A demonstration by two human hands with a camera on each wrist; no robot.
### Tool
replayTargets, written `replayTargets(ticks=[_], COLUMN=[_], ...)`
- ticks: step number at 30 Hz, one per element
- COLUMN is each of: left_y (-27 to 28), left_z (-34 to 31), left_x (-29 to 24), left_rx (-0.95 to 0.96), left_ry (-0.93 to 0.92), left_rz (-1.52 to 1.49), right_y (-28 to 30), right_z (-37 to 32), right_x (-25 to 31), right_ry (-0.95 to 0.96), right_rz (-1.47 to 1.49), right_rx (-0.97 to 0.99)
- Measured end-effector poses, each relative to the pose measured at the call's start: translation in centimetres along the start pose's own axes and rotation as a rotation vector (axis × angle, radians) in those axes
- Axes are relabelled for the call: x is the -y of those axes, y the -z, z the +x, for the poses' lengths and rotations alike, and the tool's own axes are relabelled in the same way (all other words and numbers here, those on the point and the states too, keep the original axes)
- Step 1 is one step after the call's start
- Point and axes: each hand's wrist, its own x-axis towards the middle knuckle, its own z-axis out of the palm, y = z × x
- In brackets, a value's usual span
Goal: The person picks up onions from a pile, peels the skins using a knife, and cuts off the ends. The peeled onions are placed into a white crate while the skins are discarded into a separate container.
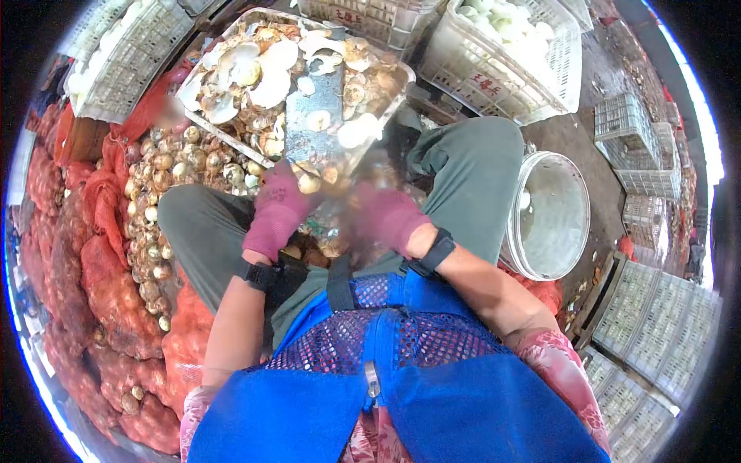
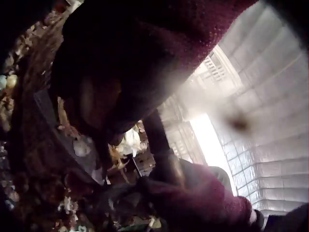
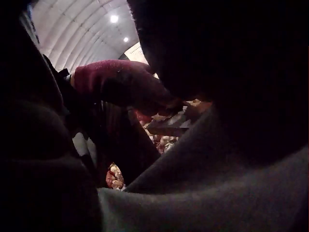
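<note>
Red mesh sacks (image 1: 127, 355), bulging with round contents, occupy the left and lower left of the head view. Two small onions (image 1: 133, 397) lie on them. A brown box (image 1: 83, 140) stands at upper left, just beside red netting. Nearby, a slatted white crate (image 1: 139, 65) holds pale contents. At upper right, a plastic crate (image 1: 494, 86) bears red characters and contains pale round items. Empty-looking grey crates (image 1: 621, 123) are grouped farther right. Pale slatted crates (image 1: 656, 316) lie at lower right, near a wooden strip (image 1: 607, 297). Overhead, the right wrist view records a curved, ribbed roof (image 3: 72, 29) and two bright lights (image 3: 114, 19).
</note>
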Motion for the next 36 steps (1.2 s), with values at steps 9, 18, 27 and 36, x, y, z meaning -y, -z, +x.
replayTargets(ticks=[9, 18, 27, 36], left_y=[1.2, 0.6, 1.1, 1.3], left_z=[-0.6, -0.9, 1.1, 0.9], left_x=[-0.2, 0.8, 1.6, 1.9], left_rx=[0.066, -0.009, -0.044, -0.066], left_ry=[0.044, -0.017, -0.101, -0.134], left_rz=[0.013, -0.048, -0.42, -0.268], right_y=[-3.1, -2.5, -4.0, -3.9], right_z=[2.7, 2.9, 4.4, 2.3], right_x=[-1.9, -1.4, -3.9, -4.2], right_ry=[0.154, 0.275, 0.143, 0.632], right_rz=[-0.041, -0.289, 0.129, -0.11], right_rx=[0.001, -0.181, -0.324, -0.56])
